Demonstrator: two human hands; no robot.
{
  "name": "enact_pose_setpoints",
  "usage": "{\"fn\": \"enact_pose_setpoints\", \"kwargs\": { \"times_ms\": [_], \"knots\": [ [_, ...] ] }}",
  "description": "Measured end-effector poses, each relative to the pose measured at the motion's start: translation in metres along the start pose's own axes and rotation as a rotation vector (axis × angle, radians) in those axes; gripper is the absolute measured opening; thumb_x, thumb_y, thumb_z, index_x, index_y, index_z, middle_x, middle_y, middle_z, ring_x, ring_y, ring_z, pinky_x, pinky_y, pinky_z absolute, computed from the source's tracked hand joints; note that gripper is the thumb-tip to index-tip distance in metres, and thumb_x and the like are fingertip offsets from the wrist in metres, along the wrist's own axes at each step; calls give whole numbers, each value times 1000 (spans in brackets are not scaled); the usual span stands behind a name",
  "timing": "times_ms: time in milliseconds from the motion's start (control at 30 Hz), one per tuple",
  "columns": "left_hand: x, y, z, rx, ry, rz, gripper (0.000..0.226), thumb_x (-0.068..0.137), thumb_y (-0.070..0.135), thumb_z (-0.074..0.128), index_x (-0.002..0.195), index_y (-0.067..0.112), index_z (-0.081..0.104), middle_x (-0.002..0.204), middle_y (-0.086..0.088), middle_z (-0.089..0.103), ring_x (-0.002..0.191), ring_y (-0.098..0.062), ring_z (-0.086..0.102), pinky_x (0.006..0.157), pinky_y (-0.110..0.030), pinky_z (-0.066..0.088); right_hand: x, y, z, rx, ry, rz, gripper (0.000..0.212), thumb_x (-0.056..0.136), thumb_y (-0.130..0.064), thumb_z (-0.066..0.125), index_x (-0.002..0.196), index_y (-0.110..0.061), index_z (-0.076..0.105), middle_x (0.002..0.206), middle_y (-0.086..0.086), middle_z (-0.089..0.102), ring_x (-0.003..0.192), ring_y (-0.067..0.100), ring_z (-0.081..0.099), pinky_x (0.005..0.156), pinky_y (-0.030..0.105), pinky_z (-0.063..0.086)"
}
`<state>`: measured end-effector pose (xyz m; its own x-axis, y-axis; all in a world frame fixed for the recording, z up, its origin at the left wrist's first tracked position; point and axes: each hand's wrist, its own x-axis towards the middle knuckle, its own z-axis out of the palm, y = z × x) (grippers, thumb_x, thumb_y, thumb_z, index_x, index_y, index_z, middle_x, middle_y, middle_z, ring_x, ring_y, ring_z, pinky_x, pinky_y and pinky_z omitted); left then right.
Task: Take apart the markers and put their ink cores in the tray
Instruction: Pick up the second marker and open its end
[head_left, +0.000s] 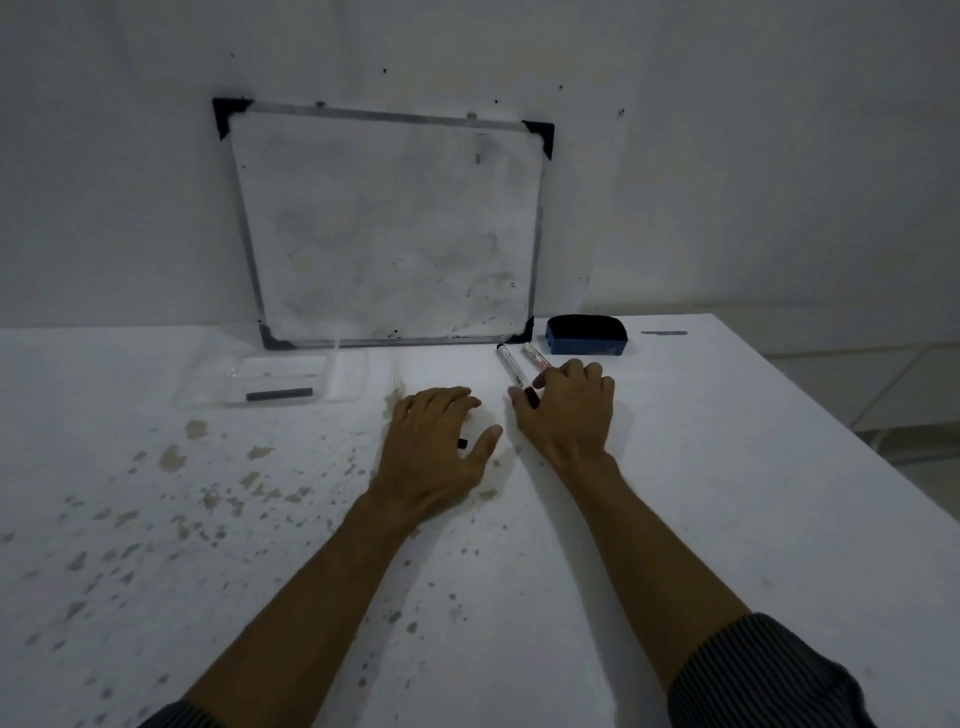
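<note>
Between your two hands and the board's lower edge, two markers lie side by side on the white table (727, 467). The black-capped marker (508, 365) runs from near the board frame toward you, and the red-lettered marker (534, 355) sits just to its right, nearly parallel. Your right hand (563, 410) rests over their near ends, fingers loosely curled, with the index finger and thumb touching the dark end of the black-capped marker; whether they have actually pinched it you cannot tell from this angle. Your left hand (436, 447) lies palm down on the table with the fingers spread and the thumb angled out to the right. A small black piece (462, 443) peeks out beneath it, but most of it is hidden, so whether the hand is gripping it is unclear.

Off to the left, a clear plastic tray (343, 384) sits on the table near the board's lower left corner, with one dark ink core (279, 395) lying along its near side. A smudged whiteboard (389, 228) with black corner caps leans against the wall behind the markers. Just right of it stands a blue eraser (586, 335). The table surface near you on the left is flecked with brownish stains.
</note>
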<state>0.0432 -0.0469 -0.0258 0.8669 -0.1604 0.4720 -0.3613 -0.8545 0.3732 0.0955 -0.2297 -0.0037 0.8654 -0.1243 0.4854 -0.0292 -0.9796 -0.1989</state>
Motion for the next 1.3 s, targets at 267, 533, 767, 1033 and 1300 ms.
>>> {"fn": "enact_pose_setpoints", "kwargs": {
  "times_ms": [267,533,767,1033,1300],
  "knots": [
    [-4,18,-30,-433,248,-183,30,102,33,60,124,15,70,124,1,71,104,-9,65,93,-29,54,-13,-24,-29,136,-96,187,35,93,-49,60,103,-21,79,95,5,74,96,27,60,86,39,42],
    [6,28,-77,-990,71,-544,43,107,46,49,126,14,71,115,2,77,103,-13,75,94,-30,58,-65,-61,-94,1013,-403,365,33,91,-45,69,103,-16,80,97,-6,78,94,8,67,74,23,48],
    [-14,4,-110,-1016,32,-483,25,102,29,65,118,13,78,103,-3,81,87,-17,78,82,-30,64,-99,-74,-99,981,-551,69,33,92,-51,66,99,-23,80,93,-9,78,88,3,69,74,20,50],
    [-57,-31,-92,-342,39,-36,32,108,43,51,135,36,67,97,10,69,82,-5,63,73,-16,50,-70,-85,-80,1186,-384,314,54,102,-56,43,72,-14,60,68,4,67,53,12,56,52,25,45],
    [-69,-39,-78,-48,141,201,36,106,38,52,137,29,68,98,1,71,73,-12,58,64,-28,51,-91,-93,-52,1041,-297,176,66,102,-59,34,69,-10,62,57,0,60,53,14,55,60,35,52]
  ]
}}
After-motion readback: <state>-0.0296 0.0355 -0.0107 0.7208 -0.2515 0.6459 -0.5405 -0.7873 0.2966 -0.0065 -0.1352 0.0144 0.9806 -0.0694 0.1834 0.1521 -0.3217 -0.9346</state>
